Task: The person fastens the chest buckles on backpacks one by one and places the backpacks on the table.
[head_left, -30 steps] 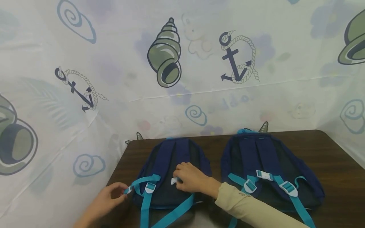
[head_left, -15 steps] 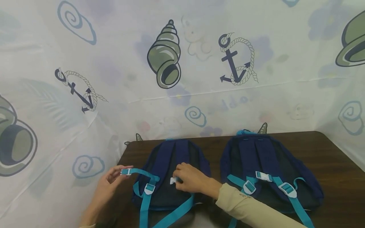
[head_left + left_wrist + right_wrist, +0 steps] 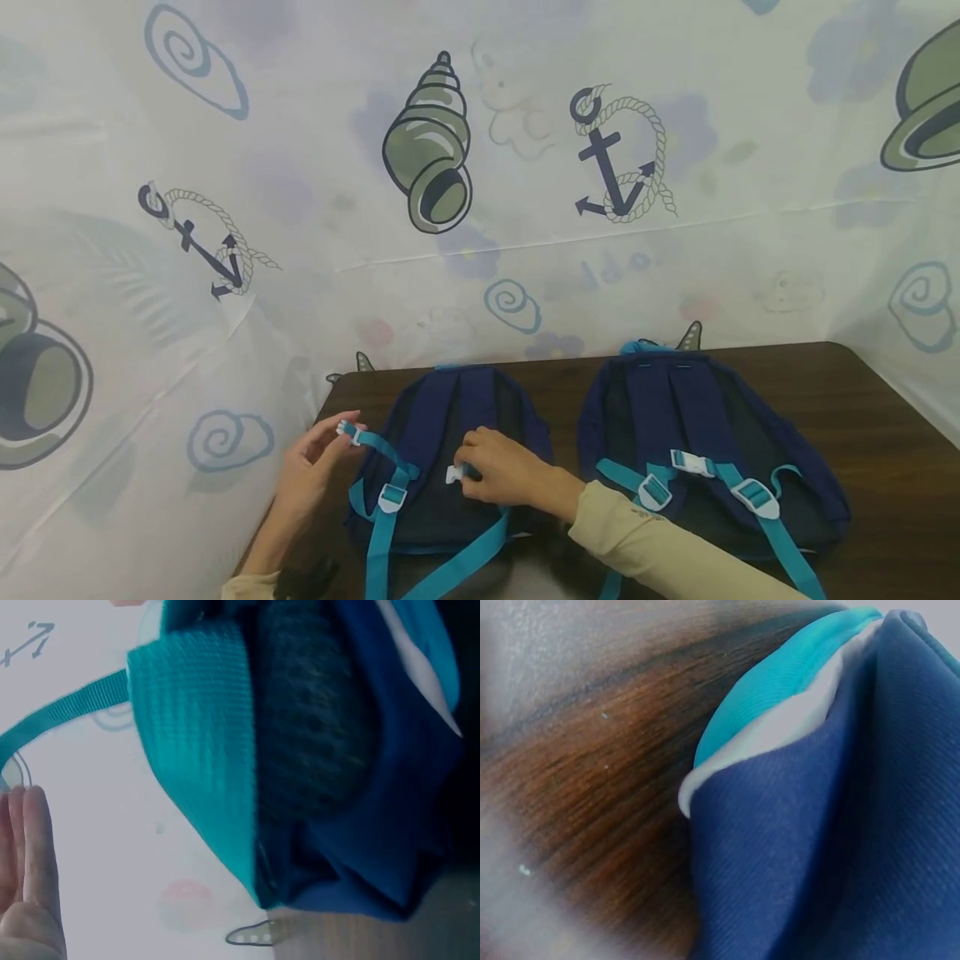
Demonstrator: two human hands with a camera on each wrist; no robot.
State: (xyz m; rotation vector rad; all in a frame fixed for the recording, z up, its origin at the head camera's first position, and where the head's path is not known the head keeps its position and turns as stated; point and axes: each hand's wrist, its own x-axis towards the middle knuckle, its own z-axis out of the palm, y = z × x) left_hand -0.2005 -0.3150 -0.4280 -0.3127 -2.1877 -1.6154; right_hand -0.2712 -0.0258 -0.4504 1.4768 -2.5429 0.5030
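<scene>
A navy backpack [image 3: 435,521] with turquoise straps lies back panel up on the table. My left hand [image 3: 309,467], at its left side, pinches a white buckle half [image 3: 349,431] on the end of a turquoise strap [image 3: 386,450]. This strap [image 3: 82,701] stretches toward the left hand [image 3: 34,877] in the left wrist view. Over the middle of the back panel, my right hand [image 3: 501,468] grips the other white buckle half [image 3: 453,474] with curled fingers. The two halves are apart. The right wrist view shows navy fabric [image 3: 772,840], with the hand out of sight.
To the right lies a second navy backpack [image 3: 795,475], its white chest buckle [image 3: 692,463] fastened across the shoulder straps. Both bags rest on a dark wooden table [image 3: 892,450]. A white patterned cloth [image 3: 525,183] hangs behind and at the sides.
My left hand has moved up and then right, lifting the strap's buckle half from beside the bag toward its upper left. The right hand has stayed in place.
</scene>
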